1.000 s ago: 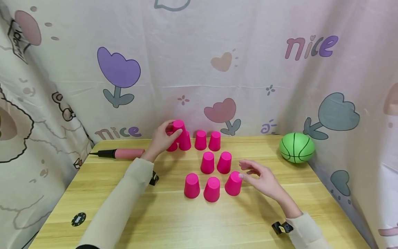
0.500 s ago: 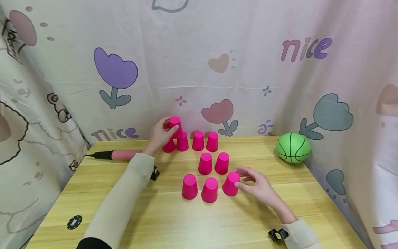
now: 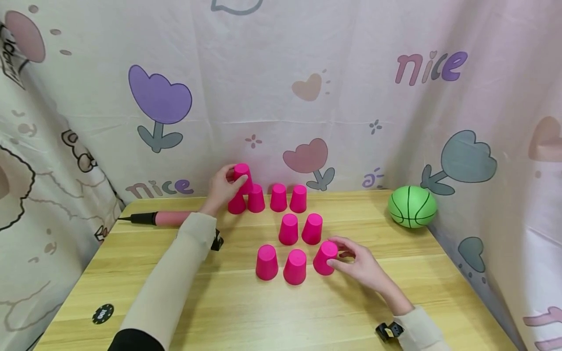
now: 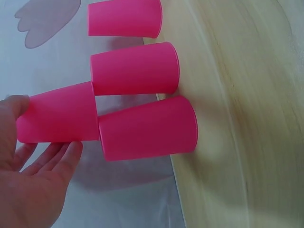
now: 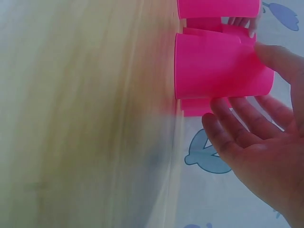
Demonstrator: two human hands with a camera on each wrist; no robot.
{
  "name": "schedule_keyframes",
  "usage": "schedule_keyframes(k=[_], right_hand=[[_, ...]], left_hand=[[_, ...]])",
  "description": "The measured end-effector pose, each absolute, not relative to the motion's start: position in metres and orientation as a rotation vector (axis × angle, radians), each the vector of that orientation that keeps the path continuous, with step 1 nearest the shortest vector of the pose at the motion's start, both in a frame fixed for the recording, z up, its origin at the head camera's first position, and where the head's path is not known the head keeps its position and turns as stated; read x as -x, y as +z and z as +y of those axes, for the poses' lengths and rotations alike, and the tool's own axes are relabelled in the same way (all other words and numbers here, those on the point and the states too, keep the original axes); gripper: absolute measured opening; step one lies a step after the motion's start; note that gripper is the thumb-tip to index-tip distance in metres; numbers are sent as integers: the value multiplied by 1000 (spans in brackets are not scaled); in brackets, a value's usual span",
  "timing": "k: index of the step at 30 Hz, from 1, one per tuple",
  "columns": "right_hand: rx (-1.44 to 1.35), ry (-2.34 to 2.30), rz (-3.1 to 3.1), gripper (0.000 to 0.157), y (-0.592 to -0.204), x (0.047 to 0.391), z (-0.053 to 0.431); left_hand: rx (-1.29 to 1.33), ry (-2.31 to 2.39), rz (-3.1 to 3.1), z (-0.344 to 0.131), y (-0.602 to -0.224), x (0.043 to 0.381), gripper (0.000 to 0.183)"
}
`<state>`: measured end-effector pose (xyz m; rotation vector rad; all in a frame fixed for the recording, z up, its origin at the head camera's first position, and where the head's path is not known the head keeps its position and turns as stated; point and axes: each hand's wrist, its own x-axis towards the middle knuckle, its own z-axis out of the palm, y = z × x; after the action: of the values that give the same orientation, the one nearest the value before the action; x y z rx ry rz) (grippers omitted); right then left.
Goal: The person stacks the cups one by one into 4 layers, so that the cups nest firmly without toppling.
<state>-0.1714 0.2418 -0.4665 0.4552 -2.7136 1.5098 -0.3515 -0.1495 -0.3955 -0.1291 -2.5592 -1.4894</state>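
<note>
My left hand (image 3: 222, 189) holds an upside-down pink cup (image 4: 59, 114) between thumb and fingers. That cup's rim meets the tops of two upside-down pink cups in the back row, the outer left cup (image 4: 149, 128) and its neighbour (image 4: 135, 69). My right hand (image 3: 361, 264) is at the front-right pink cup (image 5: 223, 66), thumb on the near side and fingers curled behind; this cup stands upside down on the table. Beside it in the front row stand a middle cup (image 3: 295, 267) and a left cup (image 3: 267, 263).
Two cups, one here (image 3: 288, 229) and one here (image 3: 312, 229), form a middle row. Behind are two more back-row cups, including the rightmost cup (image 3: 298, 199). A pink-and-black hand pump (image 3: 171, 218), black chip (image 3: 103, 314) and green ball (image 3: 412, 206) lie on the wooden table (image 3: 246, 317).
The left hand has raised its cup slightly and shifted it left over the two back-row cups. My right hand has come in from beside the front-right cup to grip it.
</note>
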Motion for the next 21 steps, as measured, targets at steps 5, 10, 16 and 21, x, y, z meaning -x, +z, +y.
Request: schedule_keyframes(k=[5, 10, 16, 21], right_hand=[[-447, 1508, -2728, 61, -466, 171, 242], [-452, 1509, -2745, 60, -468, 172, 243], [-481, 1489, -2739, 57, -469, 173, 245], [-490, 1493, -2750, 58, -469, 172, 245]], left_hand=[[127, -1485, -2575, -151, -396, 355, 62], [115, -1497, -2589, -151, -395, 357, 62], [113, -1501, -2599, -151, -393, 358, 62], [117, -1496, -2604, -151, -394, 358, 62]])
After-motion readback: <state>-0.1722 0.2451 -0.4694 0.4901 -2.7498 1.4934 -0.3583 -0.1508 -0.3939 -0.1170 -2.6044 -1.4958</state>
